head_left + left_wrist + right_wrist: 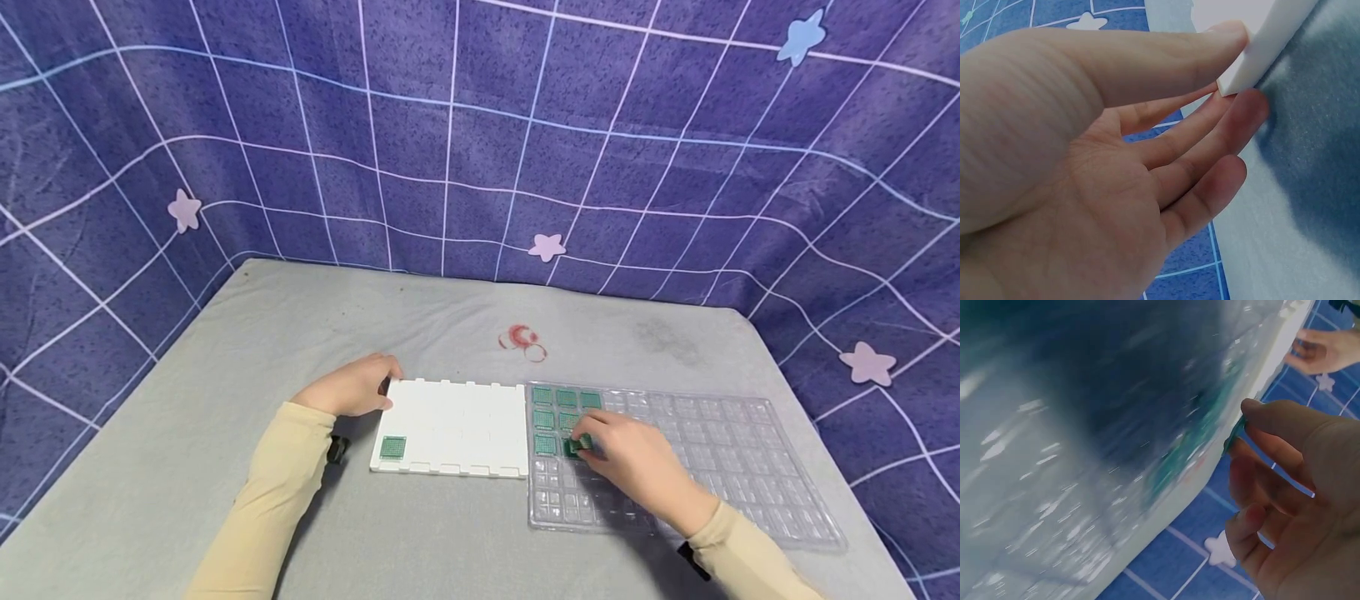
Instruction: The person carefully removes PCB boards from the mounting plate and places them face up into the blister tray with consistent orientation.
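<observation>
My left hand [354, 388] pinches the upper left corner of a white tray [467, 421], thumb on top; the left wrist view shows the white tray's edge [1260, 56] between thumb and fingers. A green square circuit board [393, 447] lies in that tray's lower left corner. Over the clear plastic tray [720, 467], my right hand [633, 458] holds another small green circuit board [1235, 434] between thumb and fingertips, tilted on edge in the right wrist view. Several more green boards [543, 420] sit in the clear tray's left pockets.
Both trays lie side by side on a grey cloth-covered table [420, 533]. Red ring marks [522, 337] stain the cloth behind them. A blue gridded curtain [480, 150] with star shapes surrounds the table's back and sides.
</observation>
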`<state>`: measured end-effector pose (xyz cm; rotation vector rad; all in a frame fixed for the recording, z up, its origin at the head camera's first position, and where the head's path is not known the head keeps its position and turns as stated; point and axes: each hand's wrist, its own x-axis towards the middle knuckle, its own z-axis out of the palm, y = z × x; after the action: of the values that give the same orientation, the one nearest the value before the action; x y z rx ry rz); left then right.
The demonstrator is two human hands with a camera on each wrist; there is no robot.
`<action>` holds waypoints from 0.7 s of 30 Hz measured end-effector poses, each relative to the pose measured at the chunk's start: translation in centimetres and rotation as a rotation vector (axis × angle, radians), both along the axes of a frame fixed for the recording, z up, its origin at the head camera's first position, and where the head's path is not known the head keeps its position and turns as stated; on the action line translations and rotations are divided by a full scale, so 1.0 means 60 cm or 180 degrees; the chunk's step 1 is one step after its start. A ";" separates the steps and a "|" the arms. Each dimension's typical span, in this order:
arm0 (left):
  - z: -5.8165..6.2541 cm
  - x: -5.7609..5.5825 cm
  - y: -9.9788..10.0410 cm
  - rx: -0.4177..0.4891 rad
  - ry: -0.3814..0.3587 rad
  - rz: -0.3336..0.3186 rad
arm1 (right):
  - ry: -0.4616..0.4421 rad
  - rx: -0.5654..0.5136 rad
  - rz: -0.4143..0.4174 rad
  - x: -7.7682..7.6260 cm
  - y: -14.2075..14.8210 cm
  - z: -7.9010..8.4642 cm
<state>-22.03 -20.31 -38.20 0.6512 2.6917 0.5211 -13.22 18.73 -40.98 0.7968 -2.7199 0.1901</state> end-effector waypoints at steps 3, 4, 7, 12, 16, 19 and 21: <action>0.000 0.000 0.000 -0.0017 -0.0008 -0.0004 | -0.0035 -0.0034 -0.0089 0.005 0.020 -0.002; 0.000 0.000 -0.001 -0.0016 -0.0008 -0.0002 | -0.0044 -0.0037 -0.0102 0.006 0.026 -0.003; 0.000 0.000 -0.002 -0.0006 0.0000 0.0003 | -0.0069 -0.0027 -0.0099 0.008 0.040 -0.006; 0.001 0.002 -0.003 0.0013 0.0007 0.0013 | -0.0140 -0.0021 0.0005 0.009 0.051 -0.013; 0.002 0.002 -0.001 0.0011 -0.0003 0.0016 | -0.0254 -0.0036 -0.0011 0.010 0.054 -0.015; 0.004 0.002 0.001 0.0003 -0.0016 0.0022 | -0.0304 -0.0063 -0.0062 0.012 0.055 -0.014; 0.005 0.002 0.002 0.0000 -0.0021 0.0025 | -0.0294 -0.0079 -0.0080 0.012 0.056 -0.014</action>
<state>-21.89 -20.19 -37.92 0.6380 2.6891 0.5245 -12.47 22.08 -41.80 0.7644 -2.8065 0.2610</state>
